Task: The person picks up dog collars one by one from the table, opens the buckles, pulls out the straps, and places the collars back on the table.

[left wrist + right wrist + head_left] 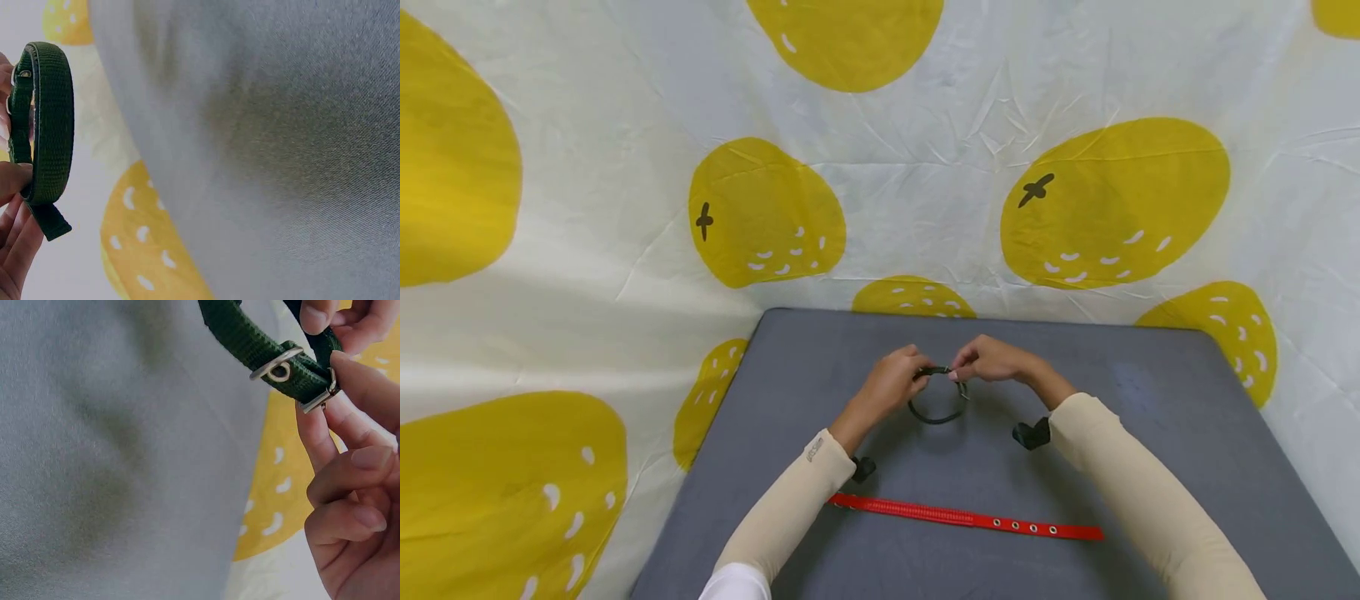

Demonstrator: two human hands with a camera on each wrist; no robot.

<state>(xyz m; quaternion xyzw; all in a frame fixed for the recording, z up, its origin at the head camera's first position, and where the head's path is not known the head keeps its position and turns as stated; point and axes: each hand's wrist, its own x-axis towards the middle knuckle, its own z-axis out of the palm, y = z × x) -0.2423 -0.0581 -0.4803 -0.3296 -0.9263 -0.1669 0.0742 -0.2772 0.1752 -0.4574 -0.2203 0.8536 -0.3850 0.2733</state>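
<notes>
Strap (pixel 54 125): looped, ribbed green weave; metal buckle (pixel 319 400).

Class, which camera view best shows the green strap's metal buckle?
The right wrist view: the buckle appears close, at the right hand. Head: too tiny for detail. Left wrist: partial metal fittings, buckle unclear.

green strap (pixel 55 125) partly behind left thumb (pixel 11 180)

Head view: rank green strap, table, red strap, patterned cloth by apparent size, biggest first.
1. Patterned cloth, running past the frame edges
2. Table
3. Red strap, lying stretched out
4. Green strap, bent into a loop

Apparent size only; the loop's unbent length can't be judged.
</notes>
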